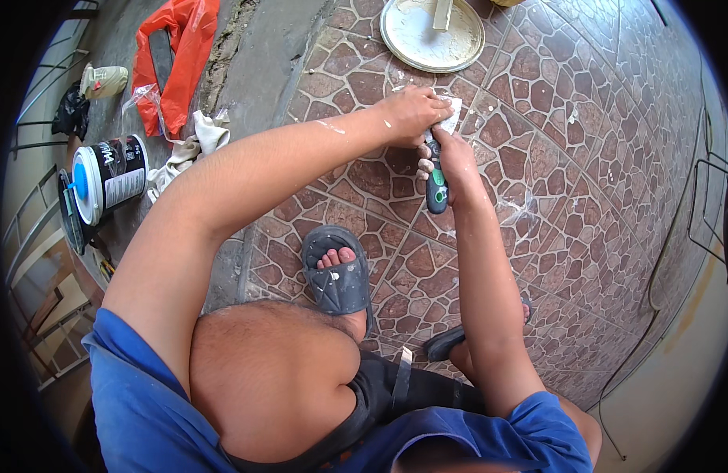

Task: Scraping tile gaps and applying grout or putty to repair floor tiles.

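Note:
My right hand [459,164] is wrapped round the black and green handle of a putty knife [436,185], with whitish smears on the fingertips. The handle's end faces me and the pale blade points away. My left hand [415,114] reaches across and has its fingers closed over the blade near the handle. Part of the blade is hidden under those fingers. Beyond my hands is a round white container or lid [403,59] coated with cream putty. A flat pale strip [443,14] lies over it.
A black and white bucket [123,177] lies on its side at the left. By it are a white cloth [175,165], a red-orange plastic bag [192,79] and a used cup [104,81]. My sandalled foot [336,276] rests on stone-patterned tiles [553,173]. A dark cable [652,315] runs along the right wall.

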Demonstrator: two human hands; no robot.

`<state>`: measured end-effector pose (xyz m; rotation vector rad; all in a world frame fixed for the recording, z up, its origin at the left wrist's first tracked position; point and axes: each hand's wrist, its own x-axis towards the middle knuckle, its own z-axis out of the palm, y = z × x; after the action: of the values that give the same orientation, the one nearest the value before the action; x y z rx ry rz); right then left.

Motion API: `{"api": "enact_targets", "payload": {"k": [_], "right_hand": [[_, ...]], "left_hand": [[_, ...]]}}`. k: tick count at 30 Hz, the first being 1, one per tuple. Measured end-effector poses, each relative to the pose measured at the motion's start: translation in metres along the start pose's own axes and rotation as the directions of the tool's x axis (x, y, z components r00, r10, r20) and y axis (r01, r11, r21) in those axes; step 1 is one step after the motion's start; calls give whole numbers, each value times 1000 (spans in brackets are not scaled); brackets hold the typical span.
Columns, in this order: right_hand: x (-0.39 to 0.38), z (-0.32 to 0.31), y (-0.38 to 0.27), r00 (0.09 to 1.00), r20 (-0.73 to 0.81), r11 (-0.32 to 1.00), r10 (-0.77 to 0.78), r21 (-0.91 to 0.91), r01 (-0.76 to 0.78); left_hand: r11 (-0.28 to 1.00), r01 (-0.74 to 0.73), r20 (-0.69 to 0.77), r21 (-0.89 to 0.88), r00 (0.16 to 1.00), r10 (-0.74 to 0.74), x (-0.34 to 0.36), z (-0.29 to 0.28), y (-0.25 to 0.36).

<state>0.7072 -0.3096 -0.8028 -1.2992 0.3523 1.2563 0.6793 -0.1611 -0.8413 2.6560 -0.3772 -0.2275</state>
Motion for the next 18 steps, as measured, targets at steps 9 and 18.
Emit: {"api": "enact_targets", "payload": {"k": [9,18], "right_hand": [[-18,-17,0,997,-18,992,77,-103,-78],[-4,-35,-18,993,41,943,110,-321,-91]], "left_hand": [[998,62,-29,-27,998,-63,-12,14,31],[977,201,-8,68,980,-201,-7,8,45]]}}
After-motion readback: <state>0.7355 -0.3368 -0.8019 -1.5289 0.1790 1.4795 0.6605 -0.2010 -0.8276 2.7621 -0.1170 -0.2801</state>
